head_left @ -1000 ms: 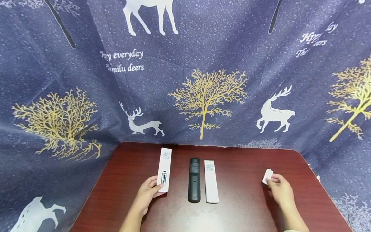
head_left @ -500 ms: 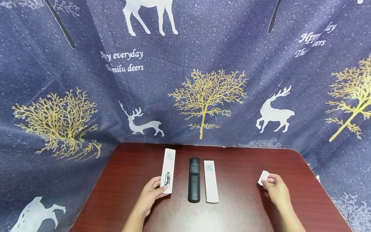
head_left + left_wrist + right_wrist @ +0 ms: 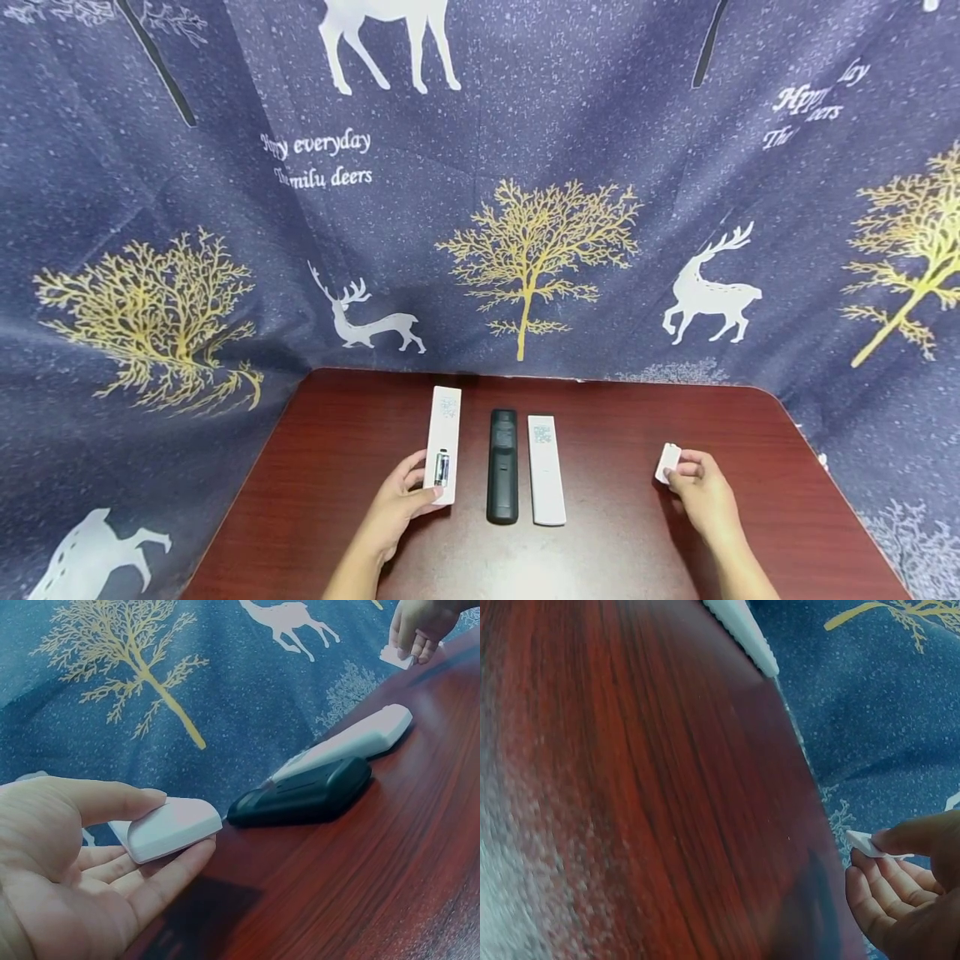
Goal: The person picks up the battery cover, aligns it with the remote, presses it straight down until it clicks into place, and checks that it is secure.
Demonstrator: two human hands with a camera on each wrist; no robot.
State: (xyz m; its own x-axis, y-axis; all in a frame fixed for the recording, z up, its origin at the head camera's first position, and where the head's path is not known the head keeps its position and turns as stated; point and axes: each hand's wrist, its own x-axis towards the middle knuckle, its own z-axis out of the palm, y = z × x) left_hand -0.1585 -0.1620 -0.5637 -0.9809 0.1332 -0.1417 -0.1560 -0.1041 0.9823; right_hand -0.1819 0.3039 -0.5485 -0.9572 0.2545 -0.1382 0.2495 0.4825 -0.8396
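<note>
In the head view my left hand [image 3: 397, 502] holds a white remote control [image 3: 446, 421] by its lower end, thumb on top. Its back faces up, and the uncovered compartment shows batteries [image 3: 442, 468]. The left wrist view shows the rounded end of this remote control [image 3: 176, 825] between thumb and fingers, above the table. Off to the right, my right hand [image 3: 705, 496] pinches a small white battery cover [image 3: 668, 463] between thumb and fingers, raised over the table. From the right wrist only the thin edge of the cover [image 3: 864, 843] shows.
A black remote control [image 3: 503, 467] and a second white remote control [image 3: 547, 471] lie side by side, between my hands, on the reddish-brown table [image 3: 615, 533]. Behind the far table edge hangs a blue cloth [image 3: 480, 275] printed with deer and trees.
My left hand has moved right with the white remote control, closer to the black one. The right hand has come left with the battery cover. Both remotes on the table stay put.
</note>
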